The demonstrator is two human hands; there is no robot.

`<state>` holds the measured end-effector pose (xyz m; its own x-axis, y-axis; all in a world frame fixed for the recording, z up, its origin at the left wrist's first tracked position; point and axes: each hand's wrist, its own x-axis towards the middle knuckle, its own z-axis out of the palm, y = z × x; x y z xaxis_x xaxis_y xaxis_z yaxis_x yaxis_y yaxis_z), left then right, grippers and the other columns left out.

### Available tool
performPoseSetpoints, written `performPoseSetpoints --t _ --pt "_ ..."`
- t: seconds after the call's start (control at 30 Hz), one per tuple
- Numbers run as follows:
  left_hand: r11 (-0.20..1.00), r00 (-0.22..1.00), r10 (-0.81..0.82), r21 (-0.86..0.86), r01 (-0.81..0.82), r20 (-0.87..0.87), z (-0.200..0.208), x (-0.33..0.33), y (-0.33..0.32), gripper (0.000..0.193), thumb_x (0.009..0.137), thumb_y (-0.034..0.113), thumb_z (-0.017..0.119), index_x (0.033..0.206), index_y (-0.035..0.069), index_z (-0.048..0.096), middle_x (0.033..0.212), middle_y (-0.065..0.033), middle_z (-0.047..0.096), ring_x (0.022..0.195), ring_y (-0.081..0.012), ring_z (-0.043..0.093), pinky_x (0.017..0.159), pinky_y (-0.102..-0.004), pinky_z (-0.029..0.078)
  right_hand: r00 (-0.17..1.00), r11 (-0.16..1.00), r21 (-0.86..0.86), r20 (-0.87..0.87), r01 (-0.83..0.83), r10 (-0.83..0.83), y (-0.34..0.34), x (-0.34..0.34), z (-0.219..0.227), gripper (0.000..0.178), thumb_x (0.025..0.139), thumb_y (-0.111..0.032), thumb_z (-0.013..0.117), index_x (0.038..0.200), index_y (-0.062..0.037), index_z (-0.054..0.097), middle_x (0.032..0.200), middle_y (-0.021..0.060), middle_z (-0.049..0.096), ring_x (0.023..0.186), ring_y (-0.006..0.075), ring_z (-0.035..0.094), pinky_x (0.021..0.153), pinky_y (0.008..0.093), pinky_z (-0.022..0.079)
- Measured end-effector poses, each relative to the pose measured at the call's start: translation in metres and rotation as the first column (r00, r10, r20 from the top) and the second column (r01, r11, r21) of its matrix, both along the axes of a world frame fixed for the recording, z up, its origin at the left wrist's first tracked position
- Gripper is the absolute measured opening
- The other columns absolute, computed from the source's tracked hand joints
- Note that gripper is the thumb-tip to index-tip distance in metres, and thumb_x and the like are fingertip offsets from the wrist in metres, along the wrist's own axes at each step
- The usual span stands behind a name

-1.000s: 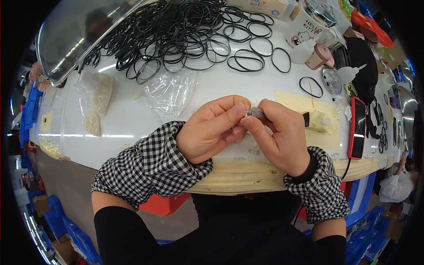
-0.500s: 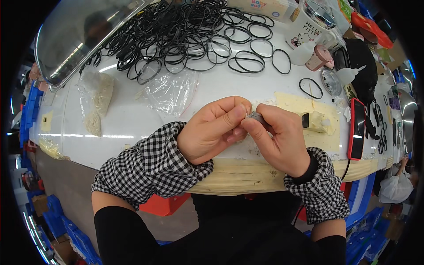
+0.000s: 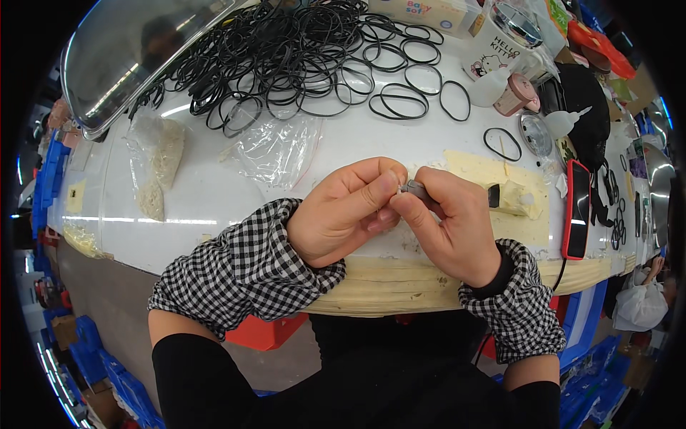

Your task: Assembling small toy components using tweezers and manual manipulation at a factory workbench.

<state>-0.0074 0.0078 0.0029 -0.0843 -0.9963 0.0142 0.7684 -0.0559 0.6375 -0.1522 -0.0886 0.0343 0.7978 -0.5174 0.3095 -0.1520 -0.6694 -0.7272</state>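
Both hands meet over the front edge of the white table, their fingertips almost touching. My left hand (image 3: 346,209) is closed in a pinch on a tiny whitish piece (image 3: 401,189), too small to name. Between the thumb and fingers of my right hand (image 3: 457,225) is a small grey block-like piece (image 3: 415,188), partly hidden by the fingers. Its visible end meets the whitish piece. Behind the left hand lies a clear plastic bag (image 3: 279,146). Just right of the right hand, a lump of yellowish material (image 3: 516,199) with a black bit sits on a yellow sheet (image 3: 464,163).
A tangled pile of black rubber rings (image 3: 286,57) spreads across the back. A bag of pale small pieces (image 3: 166,154) lies left. At right stand a white cup (image 3: 493,53), a squeeze bottle (image 3: 564,121) and a red-cased phone (image 3: 577,207). A clear curved cover (image 3: 128,64) rises back left.
My hands hold nearly the same place. The fingertips have shifted very slightly, and a little more of the grey piece and the whitish piece shows between them.
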Motion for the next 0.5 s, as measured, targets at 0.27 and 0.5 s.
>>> performPoseSetpoints --t 0.27,0.5 --pt "0.997 0.999 0.045 0.058 -0.046 0.024 0.0038 -0.0006 -0.0004 0.020 0.099 0.022 0.045 0.098 0.004 0.052 0.081 0.0031 0.045 0.070 -0.0046 0.037 0.064 -0.0180 0.034 0.996 0.993 0.087 -0.012 -0.085 0.086 -0.0029 -0.0033 0.0013 0.037 0.083 -0.030 0.068 0.063 -0.0035 0.052 0.052 0.0066 0.046 0.044 0.0202 0.043 0.043 0.0307 0.033" --pt "0.984 0.958 0.148 0.065 -0.168 0.247 0.0029 0.0021 0.0006 0.020 0.099 0.025 0.045 0.092 0.007 0.049 0.083 0.0029 0.044 0.074 -0.0065 0.040 0.069 -0.0204 0.036 1.000 1.000 -0.028 0.008 0.012 -0.012 -0.0052 -0.0039 0.0028 0.032 0.076 -0.022 0.076 0.068 -0.0026 0.052 0.060 0.0041 0.049 0.049 0.0126 0.042 0.044 0.0259 0.032"
